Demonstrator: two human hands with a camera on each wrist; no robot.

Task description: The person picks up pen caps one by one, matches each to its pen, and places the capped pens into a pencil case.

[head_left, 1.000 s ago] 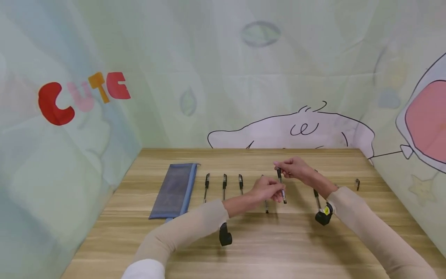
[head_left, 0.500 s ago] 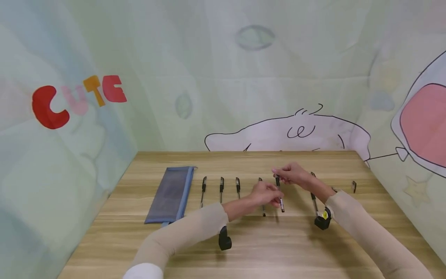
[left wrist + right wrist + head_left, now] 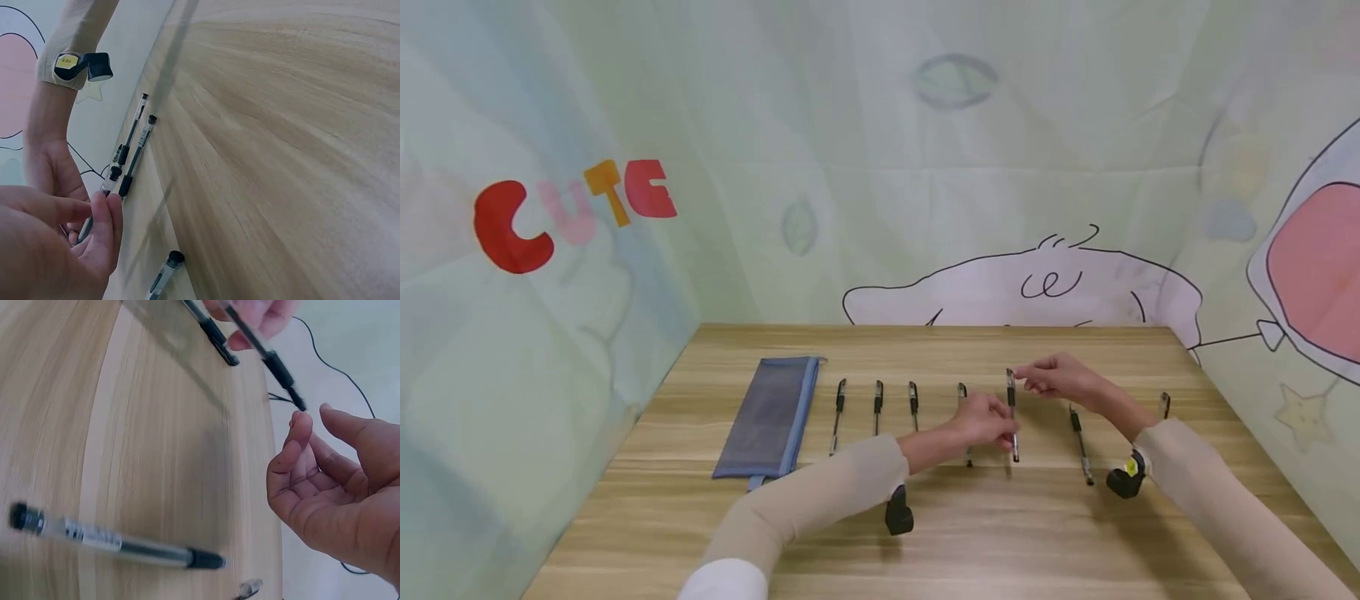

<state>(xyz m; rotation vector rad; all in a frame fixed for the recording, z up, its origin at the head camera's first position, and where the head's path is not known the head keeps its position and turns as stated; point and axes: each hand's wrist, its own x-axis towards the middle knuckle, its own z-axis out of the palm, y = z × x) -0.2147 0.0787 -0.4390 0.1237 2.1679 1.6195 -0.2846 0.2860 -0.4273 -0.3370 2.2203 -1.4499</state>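
My left hand pinches the lower part of a pen with a clear barrel and black grip, held upright just off the table. My right hand is beside the pen's top end. In the right wrist view, a gap shows between its thumb and curled fingers, and the pen points at the fingertips without being gripped. Left of it lies another pen, partly behind my left hand. To the right, a pen lies slanted; no clear cap shows over its grip in the right wrist view.
Three similar pens, left, middle and right, lie in a row. Beyond them is a blue-edged mesh pouch. A clear-and-black pen end or cap shows beside my right sleeve. Printed fabric hangs behind the table.
My right hand, earlier gripping the pen's top, has let go and shifted right. The left hand keeps its hold, and the pen's clear top is exposed now.
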